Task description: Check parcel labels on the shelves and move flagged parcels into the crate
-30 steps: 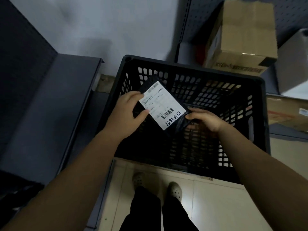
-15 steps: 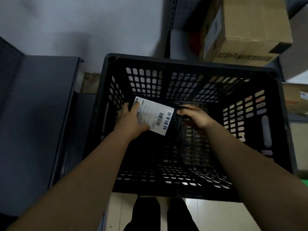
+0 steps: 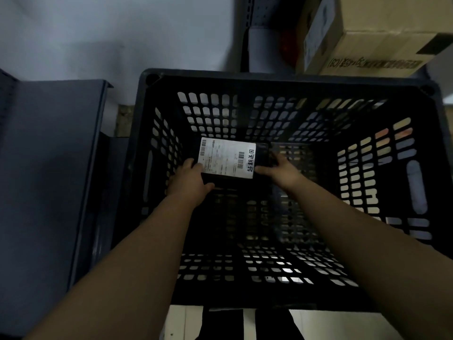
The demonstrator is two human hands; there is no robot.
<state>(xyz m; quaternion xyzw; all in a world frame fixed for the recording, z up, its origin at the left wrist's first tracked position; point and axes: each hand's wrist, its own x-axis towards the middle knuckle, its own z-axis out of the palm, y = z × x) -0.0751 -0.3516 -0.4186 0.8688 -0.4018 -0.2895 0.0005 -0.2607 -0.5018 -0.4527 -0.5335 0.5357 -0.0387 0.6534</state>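
A black parcel with a white barcode label (image 3: 226, 158) lies flat, label up, low inside the black slotted crate (image 3: 282, 77), near its far left corner. My left hand (image 3: 188, 180) grips the parcel's left near edge, thumb underneath toward me. On the parcel's right end my right hand (image 3: 282, 171) holds on with fingers reaching over the black wrap. Both forearms reach down into the crate. Whether the parcel touches the crate floor I cannot tell.
A dark grey metal shelf (image 3: 54, 168) stands to the left of the crate. A cardboard box (image 3: 367, 33) sits on the shelving behind the crate at the upper right. Pale floor tiles (image 3: 183, 322) and my dark trouser legs show below.
Both hands have lowered the parcel from above the crate's rim deep into it, and it has turned from tilted to flat. The view now looks straighter down.
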